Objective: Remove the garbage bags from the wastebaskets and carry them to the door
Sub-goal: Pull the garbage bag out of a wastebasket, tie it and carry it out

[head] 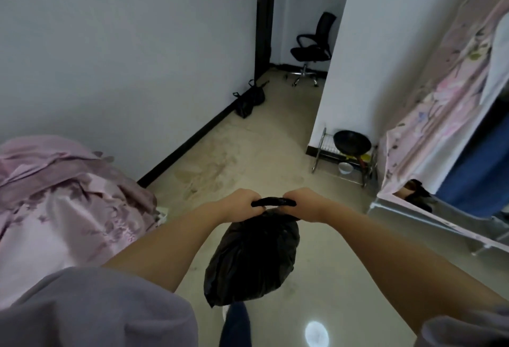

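A full black garbage bag [252, 258] hangs in front of me above the floor. My left hand [241, 203] grips the left end of its twisted top, and my right hand [304, 202] grips the right end, with a short black strip stretched between them. Two more black garbage bags [249, 100] sit on the floor against the left wall, close to the dark door frame [264, 18]. No wastebasket is in view.
A bed with pink bedding [55, 203] fills the left side. A metal rack [344, 153] holding a black wok stands by the right wall corner. A floral cloth wardrobe [440, 104] is at right. A black office chair [312, 49] stands past the doorway.
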The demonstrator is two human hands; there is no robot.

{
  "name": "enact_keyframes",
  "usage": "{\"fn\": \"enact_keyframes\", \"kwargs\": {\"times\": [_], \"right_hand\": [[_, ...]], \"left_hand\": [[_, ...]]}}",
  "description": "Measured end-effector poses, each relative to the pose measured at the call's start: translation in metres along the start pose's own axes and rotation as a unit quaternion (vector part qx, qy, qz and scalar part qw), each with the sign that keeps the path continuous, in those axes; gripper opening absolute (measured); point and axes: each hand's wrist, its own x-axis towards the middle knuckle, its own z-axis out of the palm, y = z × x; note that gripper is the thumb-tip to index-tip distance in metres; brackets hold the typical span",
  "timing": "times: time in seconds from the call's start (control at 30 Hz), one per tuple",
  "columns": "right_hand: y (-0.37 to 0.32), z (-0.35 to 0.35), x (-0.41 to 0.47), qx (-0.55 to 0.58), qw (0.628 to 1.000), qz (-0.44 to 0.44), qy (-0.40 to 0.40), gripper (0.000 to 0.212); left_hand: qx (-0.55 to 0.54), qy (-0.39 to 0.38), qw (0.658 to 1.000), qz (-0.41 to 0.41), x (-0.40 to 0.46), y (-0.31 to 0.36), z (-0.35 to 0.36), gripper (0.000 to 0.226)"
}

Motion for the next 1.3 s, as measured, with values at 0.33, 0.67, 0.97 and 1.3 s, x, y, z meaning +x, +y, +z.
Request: {"fn": "enact_keyframes", "kwargs": {"times": [0.33, 0.67, 0.97, 1.3], "right_hand": [[0.062, -0.121, 0.235, 0.014, 1.000, 0.022, 0.016, 0.028], [0.151, -0.220, 0.457, 0.004, 1.000, 0.017, -0.005, 0.033], [0.230, -0.322, 0.641, -0.016, 0.999, -0.019, -0.038, 0.028], [0.288, -0.394, 0.858, -0.016, 0.998, -0.023, -0.052, 0.024]], "left_hand": [[-0.007, -0.023, 1.000, 0.016, 0.233, -0.084, -0.146, 0.025], [-0.016, -0.018, 1.000, -0.001, 0.460, -0.161, -0.234, 0.032], [-0.042, 0.001, 0.999, -0.027, 0.647, -0.216, -0.309, 0.036], [-0.038, -0.012, 0.999, -0.019, 0.834, -0.310, -0.395, 0.038]]}}
